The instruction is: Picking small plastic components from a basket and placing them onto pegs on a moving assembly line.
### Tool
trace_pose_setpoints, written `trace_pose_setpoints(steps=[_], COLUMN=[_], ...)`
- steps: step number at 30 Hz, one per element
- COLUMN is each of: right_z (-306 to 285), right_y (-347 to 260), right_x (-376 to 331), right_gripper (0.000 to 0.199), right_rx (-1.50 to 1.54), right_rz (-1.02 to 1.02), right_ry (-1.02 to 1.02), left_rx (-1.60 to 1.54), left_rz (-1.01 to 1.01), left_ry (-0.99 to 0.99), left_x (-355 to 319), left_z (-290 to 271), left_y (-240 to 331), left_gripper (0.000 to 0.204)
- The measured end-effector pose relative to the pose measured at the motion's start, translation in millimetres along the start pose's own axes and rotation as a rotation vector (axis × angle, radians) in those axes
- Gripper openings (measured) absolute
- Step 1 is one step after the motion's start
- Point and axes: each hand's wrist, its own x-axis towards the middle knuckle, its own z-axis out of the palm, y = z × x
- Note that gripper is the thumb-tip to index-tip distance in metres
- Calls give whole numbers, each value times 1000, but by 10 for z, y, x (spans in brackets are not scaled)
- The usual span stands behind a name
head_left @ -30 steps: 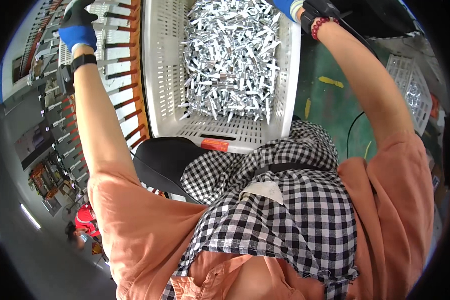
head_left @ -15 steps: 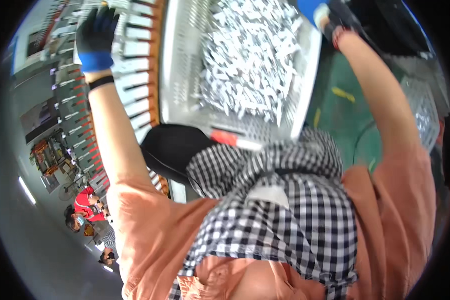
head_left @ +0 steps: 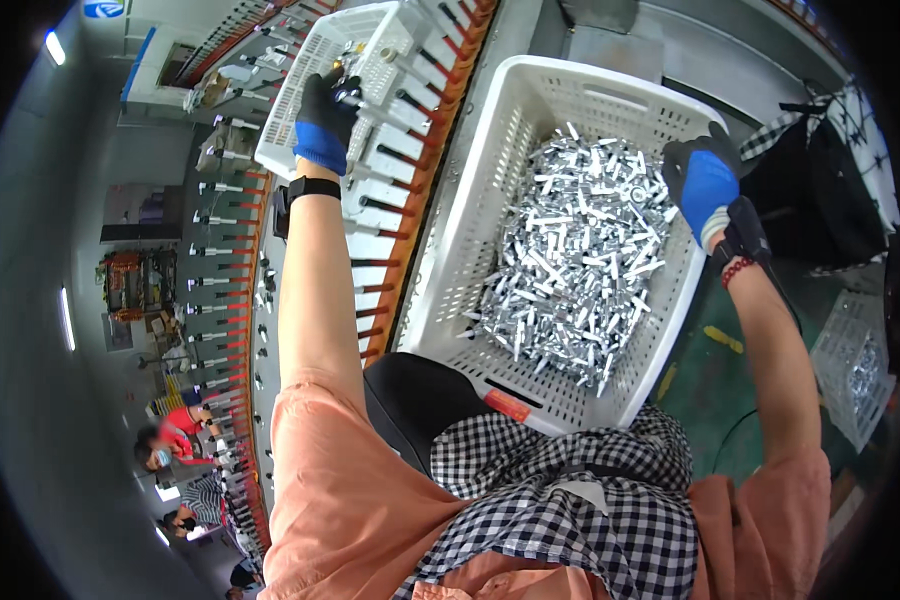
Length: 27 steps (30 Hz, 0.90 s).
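Observation:
My left hand (head_left: 326, 122), in a black and blue glove, reaches over the small white basket (head_left: 288, 108) on the bench. Its fingers curl around a small silver metal part (head_left: 348, 97) at the tip of a white rod on the rack; the glove covers much of the part. My right hand (head_left: 702, 182), gloved alike, has its fingers bent over the right rim of the large white basket (head_left: 448, 290). Inside that basket lies a heap of silver metal parts (head_left: 575, 255).
A row of rods with black and red ends (head_left: 383, 206) runs along an orange rail left of the large basket. A black bag (head_left: 805, 195) and a clear crate (head_left: 850, 370) of metal pieces are at the right. Co-workers (head_left: 178, 437) sit far down the line.
The view has swung, so the large basket shows lower and tilted, and the small basket has come into sight. My left hand's fingers have curled from a straighter pose. My right hand stays by the rim.

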Motion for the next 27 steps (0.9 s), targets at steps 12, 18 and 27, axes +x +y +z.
trace_pose_setpoints(steps=[12, 18, 27], right_z=[-88, 93, 246], right_y=[-145, 44, 221], right_x=[62, -151, -147], right_gripper=[9, 8, 11], right_rx=[-46, -90, -89], right_rz=[52, 31, 76], right_ry=[-154, -176, -236], left_rx=[637, 1248, 424], left_rz=[15, 152, 531], left_ry=[-78, -261, 45], left_x=[-844, -1675, -159], left_z=[259, 1088, 553], left_y=[-39, -312, -541], left_gripper=[57, 49, 43])
